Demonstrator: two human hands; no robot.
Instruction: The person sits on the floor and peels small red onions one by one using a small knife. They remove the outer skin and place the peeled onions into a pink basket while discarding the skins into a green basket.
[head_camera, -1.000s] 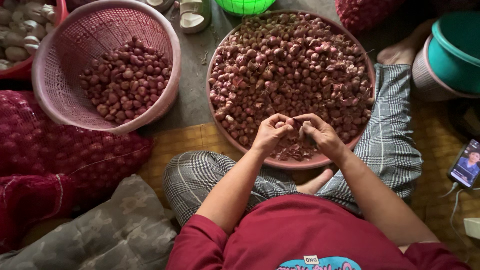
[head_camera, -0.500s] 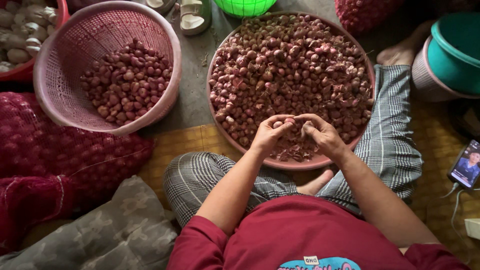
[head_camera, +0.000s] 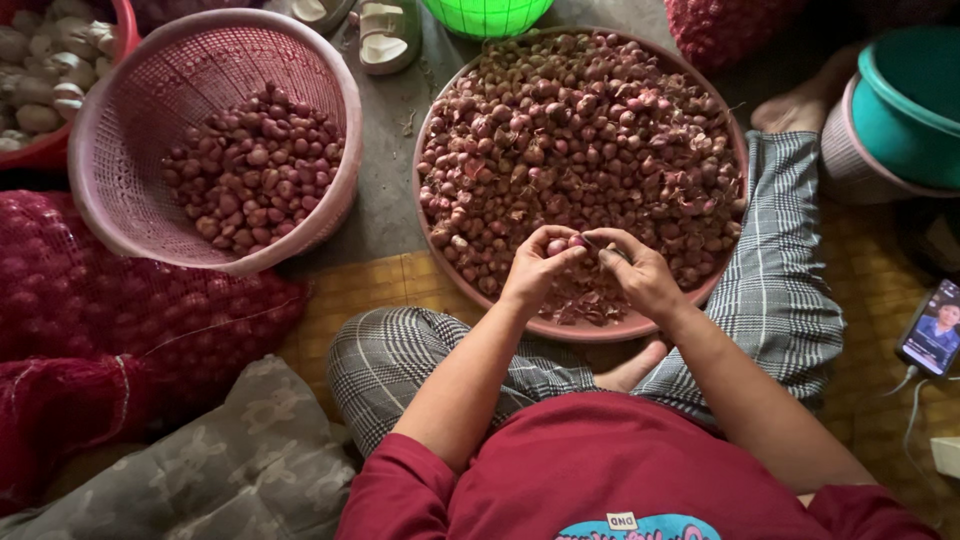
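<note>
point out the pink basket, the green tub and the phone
pink basket (head_camera: 335, 100), head view, on its right rim
green tub (head_camera: 905, 125), head view, on its outer wall
phone (head_camera: 932, 328), head view, middle of its lit screen

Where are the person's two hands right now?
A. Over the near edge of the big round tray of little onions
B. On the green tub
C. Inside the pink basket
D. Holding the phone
A: the left hand and right hand meet over the near edge of the round tray, pinching a small shallot between them, well apart from the pink basket.
</note>
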